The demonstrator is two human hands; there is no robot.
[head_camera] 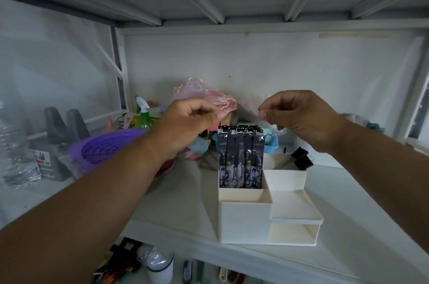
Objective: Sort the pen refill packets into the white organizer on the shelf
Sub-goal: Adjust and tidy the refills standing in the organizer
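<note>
Several dark pen refill packets stand upright in the left rear compartment of the white organizer on the shelf. My left hand hovers just above and left of the packet tops, fingers curled with thumb near fingertips, nothing visibly held. My right hand hovers above and to the right, fingers likewise curled in a pinch, with nothing visible in it. Neither hand touches the packets.
A black clip-like item sticks out of the organizer's right rear compartment. A purple basket, green spray bottle, pink bag and small toys crowd the back left. Jars and tools lie on the lower shelf.
</note>
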